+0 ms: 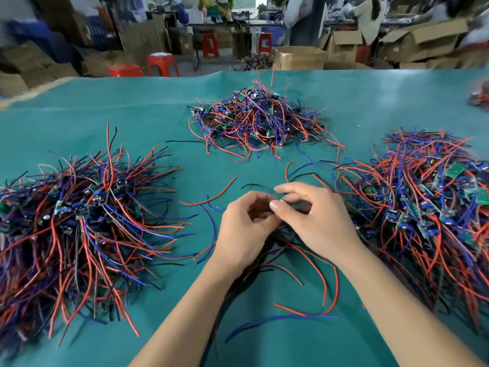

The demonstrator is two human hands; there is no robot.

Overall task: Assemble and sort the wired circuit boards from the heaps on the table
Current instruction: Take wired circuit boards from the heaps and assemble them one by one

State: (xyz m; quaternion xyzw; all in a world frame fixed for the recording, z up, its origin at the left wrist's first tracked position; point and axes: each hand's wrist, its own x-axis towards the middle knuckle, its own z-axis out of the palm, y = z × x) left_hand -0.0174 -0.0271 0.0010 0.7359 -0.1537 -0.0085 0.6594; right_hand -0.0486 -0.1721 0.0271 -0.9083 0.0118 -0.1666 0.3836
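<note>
Two bare hands work together on one small wired part at the middle of the green table

The fingers of the left hand [246, 229] are curled and those of the right hand [315, 221] pinch toward them, both around a small pale part [281, 202] that is mostly hidden; loose red, blue and black wires [304, 263] trail from under the hands onto the teal green table cover [79, 109]. A heap of wired circuit boards [76, 223] lies to the left, another heap [434, 215] just beside the right hand, and a third heap [259, 123] farther back, well apart
</note>
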